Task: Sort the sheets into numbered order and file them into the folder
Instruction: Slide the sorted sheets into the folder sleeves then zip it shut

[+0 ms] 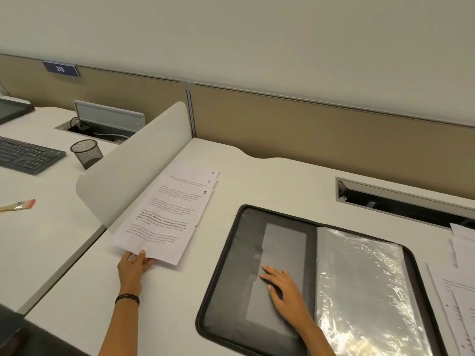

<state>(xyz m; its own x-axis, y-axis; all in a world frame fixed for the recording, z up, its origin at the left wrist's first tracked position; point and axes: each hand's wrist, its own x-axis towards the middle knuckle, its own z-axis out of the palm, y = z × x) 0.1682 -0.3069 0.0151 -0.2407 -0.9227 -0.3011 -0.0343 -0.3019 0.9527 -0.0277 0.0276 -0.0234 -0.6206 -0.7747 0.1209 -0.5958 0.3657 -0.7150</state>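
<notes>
The fingers (pixel 150 262) of the left hand (pixel 133 265) pinch the near edge of the sheets (pixel 167 217), thumb on top and the rest tucked beneath. The right hand (pixel 285 291) lies flat and relaxed, grasping nothing, on the grey inner pocket of the open folder (pixel 226 278). The sheets lie fanned on the counter (pixel 180 304), well left of the folder and hard against the white divider (pixel 133 160), with the corners marked 1, 2 and 3 stepped at the far end. There look to be more sheets under those three, though their numbers can't be made out from here. The grip takes only one corner of a thin, loose fan, so I'd worry that lifting it will let the sheets droop, slide apart and lose their order. The clear sleeves (pixel 359 278) on the folder's right half are glossy and limp, and a soft paper edge could catch or crumple at a sleeve mouth. Loose papers (pixel 462 247) at the far right could be missed and left out.
</notes>
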